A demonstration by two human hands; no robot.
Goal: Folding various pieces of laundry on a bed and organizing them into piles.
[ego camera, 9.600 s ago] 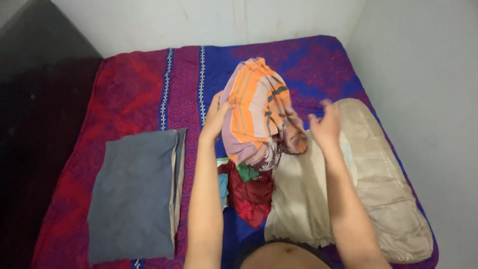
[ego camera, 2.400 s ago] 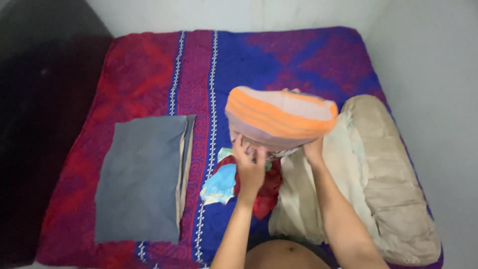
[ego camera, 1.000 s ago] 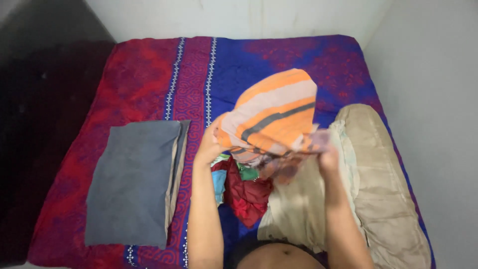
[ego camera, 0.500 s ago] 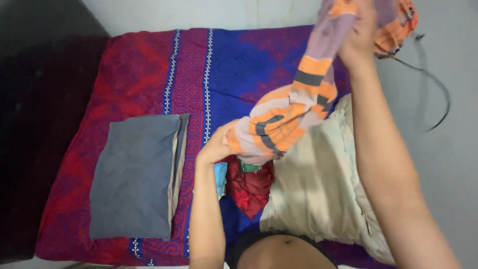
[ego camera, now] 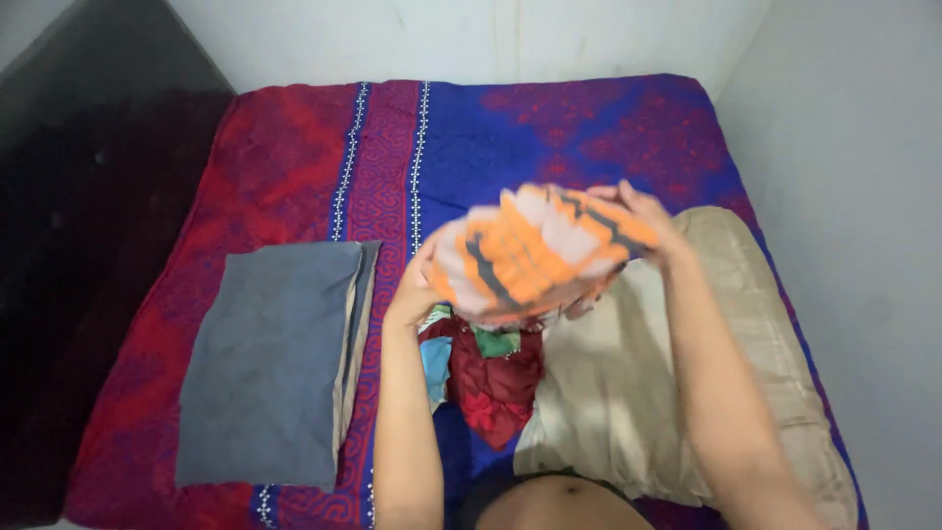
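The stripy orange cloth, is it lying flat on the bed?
No, the orange striped cloth is bunched up in the air between the left hand and right hand.

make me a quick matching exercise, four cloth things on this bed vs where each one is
Things:
1. orange striped cloth
2. grey folded cloth
3. beige pillow
4. dark red flowered cloth

Places:
A. flat on the bed, left of the left arm
B. bunched on the bed between the forearms
C. held up in both hands
D. along the bed's right edge

Pairs: 1-C, 2-A, 3-D, 4-B
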